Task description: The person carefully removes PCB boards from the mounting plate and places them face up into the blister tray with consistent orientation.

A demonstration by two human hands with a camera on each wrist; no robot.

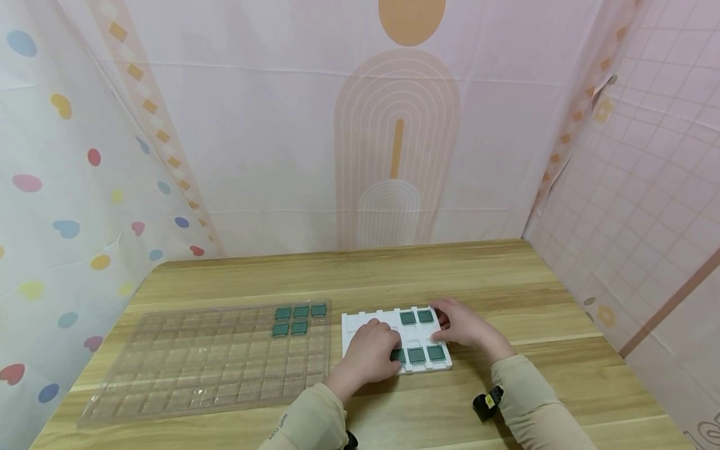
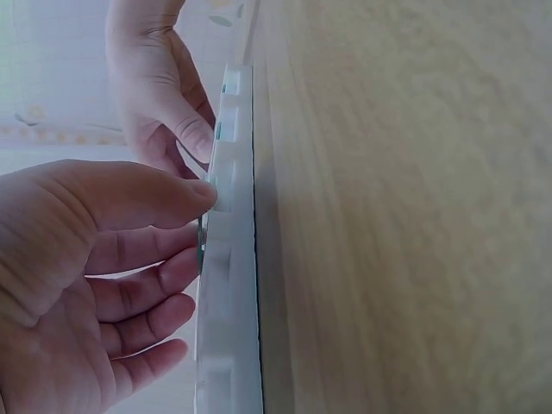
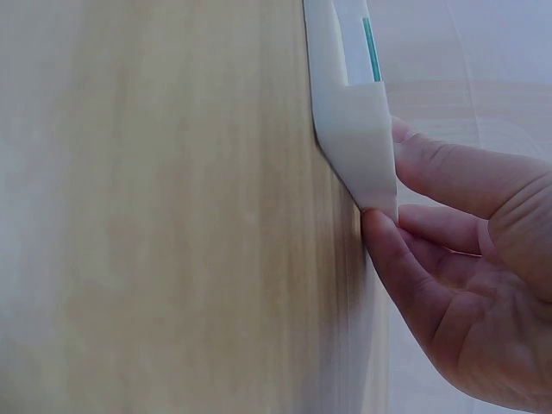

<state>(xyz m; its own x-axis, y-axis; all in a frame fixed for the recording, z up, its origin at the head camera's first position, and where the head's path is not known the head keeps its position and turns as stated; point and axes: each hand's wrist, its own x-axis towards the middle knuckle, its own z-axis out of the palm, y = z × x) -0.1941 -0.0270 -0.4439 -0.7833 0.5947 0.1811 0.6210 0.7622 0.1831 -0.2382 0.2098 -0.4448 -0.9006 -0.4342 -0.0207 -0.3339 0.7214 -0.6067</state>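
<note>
A white tray [image 1: 416, 337] lies on the table with several square green chips [image 1: 435, 353] in its pockets. My left hand [image 1: 368, 353] reaches over its left half. Its thumb and index finger close on the edges of a green chip [image 1: 397, 355] at the tray's near row; in the left wrist view that chip [image 2: 202, 250] shows edge-on at the fingertips, right at the tray top. My right hand [image 1: 464, 328] grips the tray's right end. In the right wrist view, the thumb and fingers of the right hand [image 3: 470, 233] pinch the tray's corner [image 3: 362, 164].
Left of the white tray, a large clear plastic tray [image 1: 225, 359] with many pockets holds several green chips [image 1: 300, 311] at its far right corner. The wooden table [image 1: 360, 272] backs onto a patterned curtain [image 1: 270, 156], with more curtain at both sides.
</note>
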